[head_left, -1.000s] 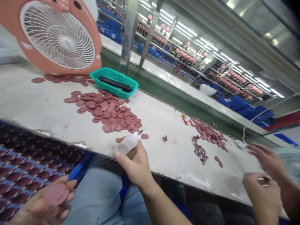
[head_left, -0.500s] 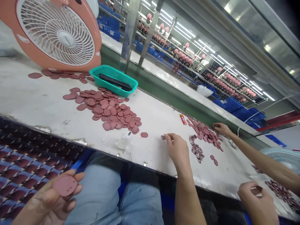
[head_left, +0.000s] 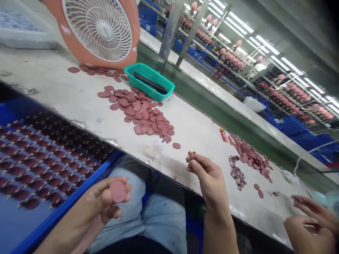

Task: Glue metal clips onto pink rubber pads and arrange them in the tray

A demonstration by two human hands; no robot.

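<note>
My left hand is raised over my jeans and holds a dusky-pink round disc between thumb and fingers. My right hand is over the white table's edge, with its fingertips pinching a small crumpled pink scrap. Close by lie a loose pink disc and a translucent white squeeze bottle with a thin metal tip. A large heap of pink discs spreads across the table, beyond both hands.
A co-worker's hands work at the lower right, near a second heap of pink discs. A teal basket holding a black object and a pink fan stand beyond. A blue-edged tray of dark discs lies at my left.
The head view has swung, moving everything in frame. The bottle left my right hand and stands on the table. That hand now pinches a scrap. My left hand has risen with its disc.
</note>
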